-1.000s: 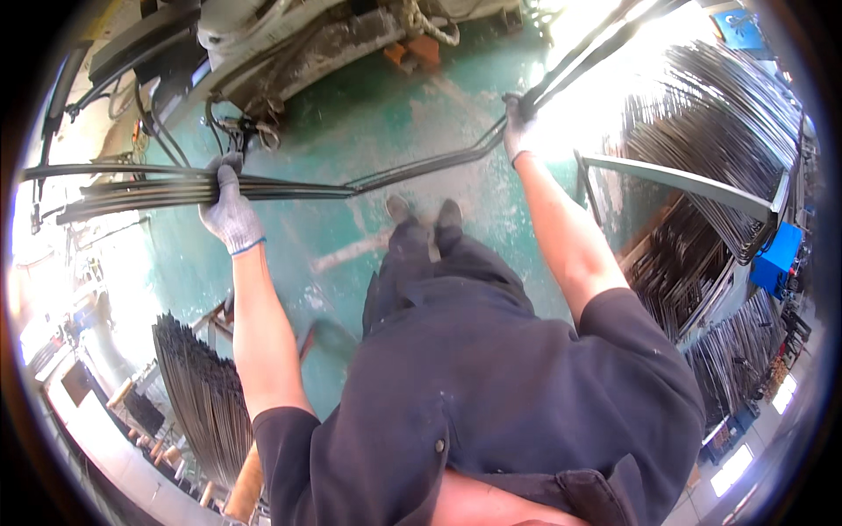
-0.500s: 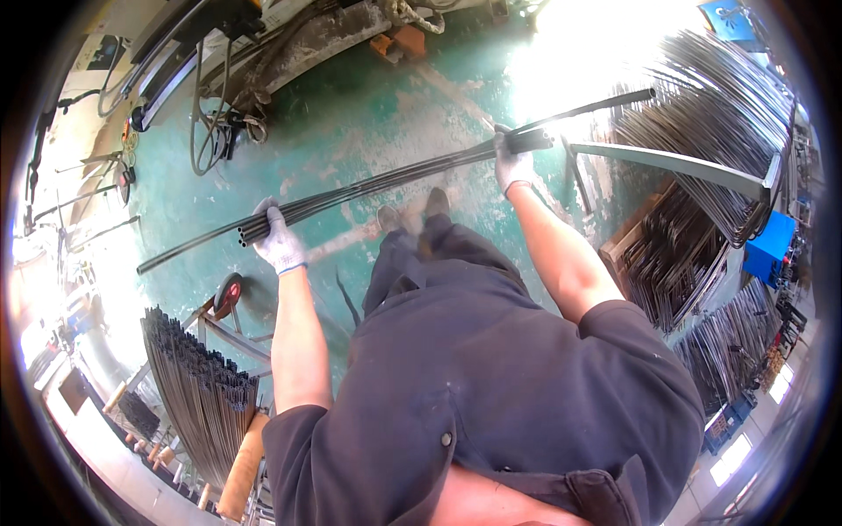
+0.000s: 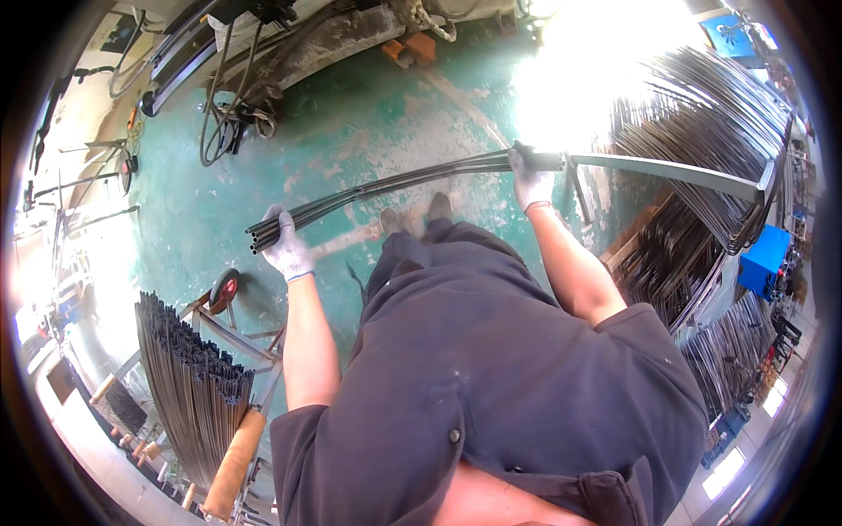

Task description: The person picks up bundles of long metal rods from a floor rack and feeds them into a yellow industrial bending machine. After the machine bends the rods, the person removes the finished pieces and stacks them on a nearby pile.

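Observation:
A bundle of thin dark metal tubes stretches across in front of me, held at both ends. My left hand, in a pale work glove, is closed around the bundle near its left end, where several round open tube ends stick out. At the other end my gloved right hand grips the tubes from behind and below. Their right ends reach just past that hand, close to the tip of a grey metal bar; whether they touch it I cannot tell.
Stacks of bent dark rods stand at the right, near a blue box. On the left, many upright tubes fill a wheeled rack with a red wheel and a tan wrapped post. Machinery with hanging cables lines the far side.
A longer tube that stuck out beyond both ends of the bundle no longer does so. My right hand has shifted slightly right and down, and the left slightly right and down.

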`<state>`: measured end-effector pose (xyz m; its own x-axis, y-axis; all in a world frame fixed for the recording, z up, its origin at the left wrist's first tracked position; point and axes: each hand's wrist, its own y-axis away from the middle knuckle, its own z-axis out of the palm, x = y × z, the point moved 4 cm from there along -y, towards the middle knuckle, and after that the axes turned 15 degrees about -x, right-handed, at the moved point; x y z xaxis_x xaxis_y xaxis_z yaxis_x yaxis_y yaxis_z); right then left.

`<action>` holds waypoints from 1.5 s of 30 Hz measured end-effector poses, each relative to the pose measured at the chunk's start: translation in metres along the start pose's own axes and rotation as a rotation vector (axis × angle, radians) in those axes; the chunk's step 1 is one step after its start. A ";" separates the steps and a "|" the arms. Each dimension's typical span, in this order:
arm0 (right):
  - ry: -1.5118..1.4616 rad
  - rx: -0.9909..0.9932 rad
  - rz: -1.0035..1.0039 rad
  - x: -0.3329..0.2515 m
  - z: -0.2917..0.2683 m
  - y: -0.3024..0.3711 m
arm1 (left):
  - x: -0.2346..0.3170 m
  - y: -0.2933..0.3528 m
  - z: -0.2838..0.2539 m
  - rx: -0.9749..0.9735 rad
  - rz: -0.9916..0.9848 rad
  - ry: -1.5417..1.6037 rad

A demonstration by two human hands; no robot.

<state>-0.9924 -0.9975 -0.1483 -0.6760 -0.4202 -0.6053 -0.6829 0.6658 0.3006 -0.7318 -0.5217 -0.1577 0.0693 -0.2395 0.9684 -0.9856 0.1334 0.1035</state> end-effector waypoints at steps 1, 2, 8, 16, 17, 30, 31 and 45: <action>0.050 0.015 -0.026 -0.004 -0.002 0.001 | -0.006 -0.001 -0.005 0.003 -0.005 0.018; 0.100 0.027 -0.051 -0.007 -0.002 0.003 | -0.010 0.001 -0.008 0.007 -0.012 0.032; 0.049 0.032 -0.073 0.001 0.004 0.008 | -0.010 0.011 -0.010 0.011 -0.040 -0.038; 0.310 -0.039 0.003 0.015 0.005 0.013 | 0.001 0.024 -0.001 0.029 -0.039 -0.060; 0.335 -0.018 -0.013 0.025 0.007 0.016 | 0.003 0.024 0.001 0.023 -0.040 -0.072; 0.216 -0.025 -0.058 0.026 0.010 0.006 | 0.011 0.024 0.003 -0.014 -0.038 -0.058; 0.201 -0.051 -0.022 0.017 0.007 0.009 | 0.014 0.027 0.003 0.012 -0.043 -0.058; 0.346 0.088 -0.159 0.019 -0.014 0.014 | 0.010 0.022 0.012 0.038 -0.057 -0.013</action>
<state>-1.0186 -1.0042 -0.1450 -0.6275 -0.6953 -0.3505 -0.7703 0.6199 0.1494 -0.7550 -0.5324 -0.1482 0.1241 -0.2581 0.9581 -0.9853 0.0821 0.1498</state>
